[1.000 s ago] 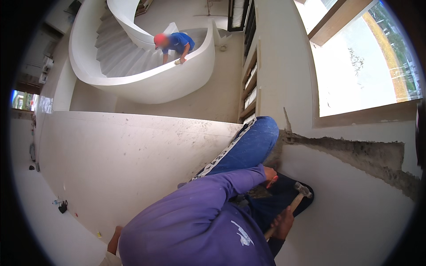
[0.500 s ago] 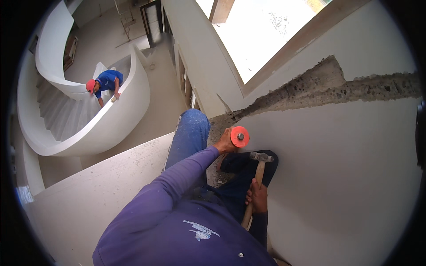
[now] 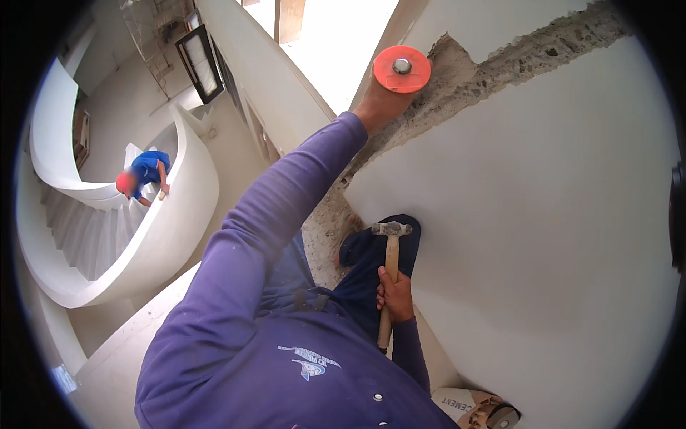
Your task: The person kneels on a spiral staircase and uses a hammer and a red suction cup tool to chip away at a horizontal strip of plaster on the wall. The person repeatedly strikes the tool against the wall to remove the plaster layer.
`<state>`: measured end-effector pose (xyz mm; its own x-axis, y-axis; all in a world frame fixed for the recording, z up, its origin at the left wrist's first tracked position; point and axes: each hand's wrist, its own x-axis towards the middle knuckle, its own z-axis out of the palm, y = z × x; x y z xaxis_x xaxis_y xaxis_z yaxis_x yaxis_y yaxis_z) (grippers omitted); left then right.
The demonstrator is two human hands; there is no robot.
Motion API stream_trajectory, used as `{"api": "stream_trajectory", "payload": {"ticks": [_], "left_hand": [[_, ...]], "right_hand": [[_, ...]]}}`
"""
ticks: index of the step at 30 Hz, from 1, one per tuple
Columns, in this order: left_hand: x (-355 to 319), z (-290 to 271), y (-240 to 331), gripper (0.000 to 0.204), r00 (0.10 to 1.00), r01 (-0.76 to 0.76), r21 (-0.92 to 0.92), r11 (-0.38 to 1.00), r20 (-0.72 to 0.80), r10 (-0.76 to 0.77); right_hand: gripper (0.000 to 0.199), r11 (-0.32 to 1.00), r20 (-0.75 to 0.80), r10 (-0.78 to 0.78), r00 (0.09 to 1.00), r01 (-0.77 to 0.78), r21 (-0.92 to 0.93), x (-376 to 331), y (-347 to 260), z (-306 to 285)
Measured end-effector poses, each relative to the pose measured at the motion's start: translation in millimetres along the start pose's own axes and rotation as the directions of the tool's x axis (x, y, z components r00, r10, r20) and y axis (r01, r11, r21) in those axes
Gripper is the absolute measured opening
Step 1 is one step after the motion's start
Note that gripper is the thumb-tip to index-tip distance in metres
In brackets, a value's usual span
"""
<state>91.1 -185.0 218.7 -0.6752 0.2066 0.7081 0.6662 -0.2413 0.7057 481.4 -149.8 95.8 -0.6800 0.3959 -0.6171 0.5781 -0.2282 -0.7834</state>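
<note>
My left hand (image 3: 382,109) is closed around a chisel (image 3: 413,77) with a round orange-red hand guard and a metal striking end facing me. Its shaft and tip are hidden behind the guard and hand. That hand is up beside the rough, broken-out groove (image 3: 525,66) in the white wall; whether the tip touches it I cannot tell. Lower down, near my dark trouser leg, my right hand (image 3: 396,296) grips the wooden handle of a hammer (image 3: 392,249). The hammer stands head-up, its worn grey metal head apart from the chisel.
A window opening (image 3: 336,53) lies beyond my left hand. To the left, below, a person in blue with a red cap (image 3: 148,169) leans on the curved white staircase (image 3: 182,207). A torn paper bag (image 3: 451,402) sits at lower right. Dusty debris (image 3: 325,222) lies near my foot.
My left hand has moved up and to the right with the chisel, from near my knee to the wall groove. The hammer stays in my right hand. The view has shifted.
</note>
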Motion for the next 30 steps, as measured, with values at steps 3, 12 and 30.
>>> {"api": "stream_trajectory", "payload": {"ticks": [3,12,30], "left_hand": [[1.9,6.7,-6.4,0.031,0.998,-0.015,0.051,0.999,0.068,0.012],[3.7,5.4,3.1,0.032,0.967,-0.057,0.149,0.987,0.256,0.017],[13.8,10.6,33.2,0.026,0.977,0.032,0.031,0.999,0.209,-0.038]], "right_hand": [[0.033,0.999,-0.022,-0.044,0.999,0.043,-0.01,-9.0,-4.5,2.4],[0.03,0.787,-0.043,-0.614,0.788,0.609,-0.1,-93.5,-157.3,2.6],[0.032,0.133,0.086,-0.967,0.24,0.763,-0.633,-149.6,-314.1,60.8]]}}
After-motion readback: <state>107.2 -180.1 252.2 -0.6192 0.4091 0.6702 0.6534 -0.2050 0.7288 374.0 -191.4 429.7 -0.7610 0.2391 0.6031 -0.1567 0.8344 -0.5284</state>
